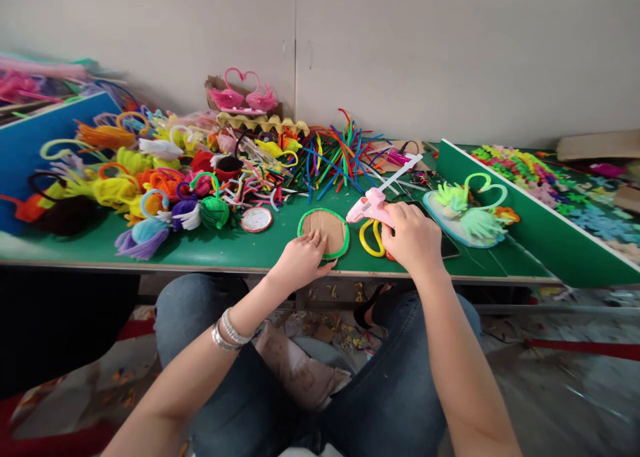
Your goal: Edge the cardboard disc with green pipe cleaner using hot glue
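A round cardboard disc (334, 225) edged with green pipe cleaner lies near the front of the green table. My left hand (301, 260) holds it down, fingers on its face and thumb at its near edge. My right hand (413, 235) is closed round the handle of a pink glue gun (369, 207). A white glue stick (401, 171) juts from the back of the gun, whose nozzle points left, close to the disc's right rim. Under the gun lie yellow-handled scissors (371, 238). A dark phone (449, 246) is partly hidden behind my right hand.
Pipe-cleaner swans in many colours, among them a green one (215, 210), crowd the left. A white round piece (257, 219) lies nearby. Loose pipe cleaners (345, 153) spread at the back. A pale green swan pair (475, 213) stands right, before a slanted board (540, 227).
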A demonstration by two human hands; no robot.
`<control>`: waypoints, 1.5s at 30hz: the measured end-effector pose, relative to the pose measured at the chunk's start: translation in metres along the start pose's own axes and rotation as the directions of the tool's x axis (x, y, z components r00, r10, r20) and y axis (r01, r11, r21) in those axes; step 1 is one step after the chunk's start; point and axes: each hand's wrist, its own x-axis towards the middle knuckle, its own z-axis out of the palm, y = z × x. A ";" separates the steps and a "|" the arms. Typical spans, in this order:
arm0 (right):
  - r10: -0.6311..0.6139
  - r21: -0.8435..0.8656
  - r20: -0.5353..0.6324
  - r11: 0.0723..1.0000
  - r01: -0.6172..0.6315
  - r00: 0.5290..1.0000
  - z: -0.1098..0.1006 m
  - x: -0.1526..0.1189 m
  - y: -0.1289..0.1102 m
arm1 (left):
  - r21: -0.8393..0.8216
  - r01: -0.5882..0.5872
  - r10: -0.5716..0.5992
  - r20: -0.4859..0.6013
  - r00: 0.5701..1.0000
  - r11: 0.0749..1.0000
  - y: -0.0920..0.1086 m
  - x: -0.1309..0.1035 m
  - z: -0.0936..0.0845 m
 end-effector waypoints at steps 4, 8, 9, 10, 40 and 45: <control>-0.005 0.005 0.003 1.000 0.005 1.000 0.000 0.000 0.002 | 0.001 -0.002 0.002 0.002 1.000 1.000 0.000 0.000 0.000; 0.016 0.001 -0.009 1.000 -0.016 1.000 0.004 -0.001 0.003 | -0.001 0.006 -0.006 0.010 1.000 1.000 0.001 0.000 -0.002; 0.023 0.002 -0.012 1.000 -0.023 1.000 0.006 -0.001 0.003 | -0.001 0.009 -0.009 0.015 1.000 1.000 0.001 0.000 -0.002; 0.028 0.001 -0.013 1.000 -0.028 1.000 0.007 -0.001 0.003 | 0.000 0.012 -0.012 0.018 1.000 1.000 0.001 0.000 -0.002; 0.022 0.001 0.016 1.000 -0.022 1.000 0.004 0.000 0.003 | -0.024 0.008 -0.008 0.007 1.000 1.000 0.001 0.000 -0.001; 0.025 -0.011 0.037 1.000 -0.024 0.999 0.009 0.001 0.001 | -0.012 0.007 -0.006 0.010 1.000 1.000 0.002 0.001 -0.001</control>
